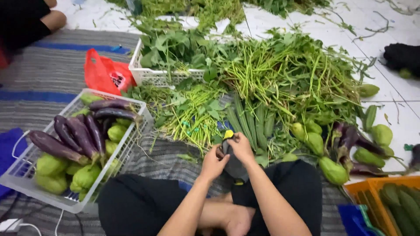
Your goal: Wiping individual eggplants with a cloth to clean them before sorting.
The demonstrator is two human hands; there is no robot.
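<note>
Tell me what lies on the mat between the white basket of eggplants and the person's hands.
In the head view, between the white basket and the hands, only striped grey mat shows, with a few stray green stems.

The long purple eggplants (72,133) look smooth and shiny in the white plastic basket (26,179), lower left, on a rough grey striped cloth mat (48,70).

A crumpled red plastic bag (105,73) with a dark printed mark lies on the striped mat, just left of the white basket (151,75) of leafy greens. No labels, signs or screens show anywhere else.
</note>
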